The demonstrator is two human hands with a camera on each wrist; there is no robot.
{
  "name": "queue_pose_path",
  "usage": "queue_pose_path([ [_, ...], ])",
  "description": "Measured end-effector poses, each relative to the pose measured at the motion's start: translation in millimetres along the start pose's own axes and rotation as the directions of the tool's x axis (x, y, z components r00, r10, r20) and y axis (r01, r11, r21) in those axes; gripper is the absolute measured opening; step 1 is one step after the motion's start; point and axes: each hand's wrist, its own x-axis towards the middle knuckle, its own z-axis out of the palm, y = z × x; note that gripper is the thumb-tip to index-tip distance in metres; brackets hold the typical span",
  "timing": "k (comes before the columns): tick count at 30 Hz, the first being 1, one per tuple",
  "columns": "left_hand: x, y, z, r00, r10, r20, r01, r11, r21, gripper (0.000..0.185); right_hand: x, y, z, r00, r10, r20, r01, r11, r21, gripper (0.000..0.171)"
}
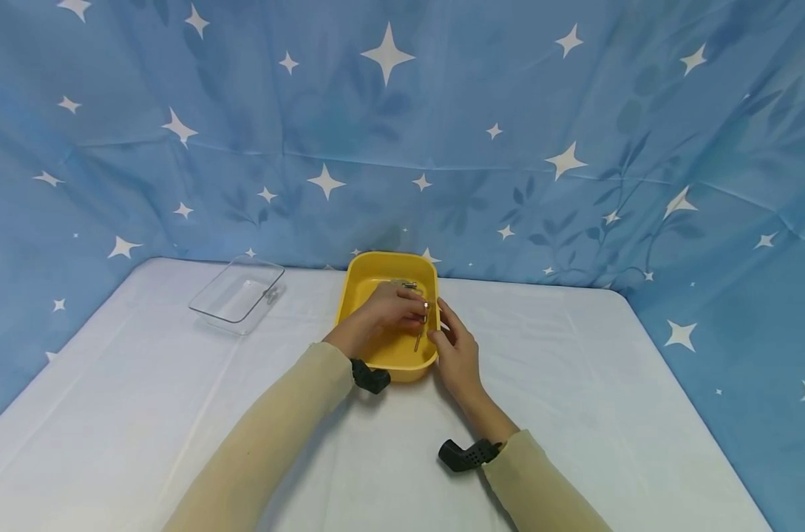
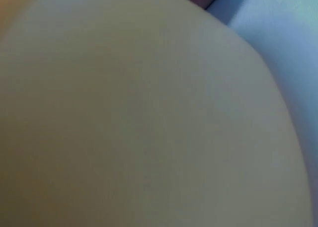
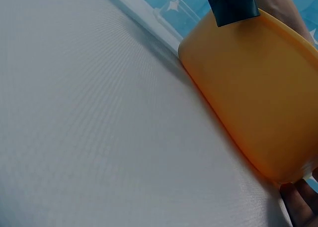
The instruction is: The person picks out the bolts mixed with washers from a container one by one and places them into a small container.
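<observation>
Bench (image 1: 608, 399): open room lay right of centre. Yellow bin (image 1: 395, 371), mid-frame: judged light, stiff, best held by its rim (image 1: 392, 254), where my right hand (image 1: 458, 356) gripped. Inside, my left hand (image 1: 394, 305) pinched a small metal piece (image 1: 425, 307), presumably hard, slippery, best taken mid-length; the rim stood just beside.

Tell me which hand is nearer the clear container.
Left: the left hand reaches into the yellow bin, right of the clear container; the right hand is farther right, at the bin's right side.
</observation>
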Motion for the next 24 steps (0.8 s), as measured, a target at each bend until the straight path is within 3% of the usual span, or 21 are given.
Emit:
queue_pose_path([
  [11,-11.9,5.9,-5.2,1.000,0.019,0.008,-0.019,0.997,0.068,0.028,0,-1,0,1.000,0.014,0.006,-0.014,1.000,-0.003,0.058],
  [19,-26.8,23.3,-26.3,0.999,0.049,0.010,-0.050,0.998,0.033,0.032,0,-1,1,1.000,0.020,0.002,-0.020,1.000,0.000,0.060],
  [24,-35.9,31.9,-47.4,0.999,0.052,0.006,-0.052,0.999,0.006,0.036,1,0,1,0.999,0.040,0.003,-0.040,0.999,-0.003,0.061],
])
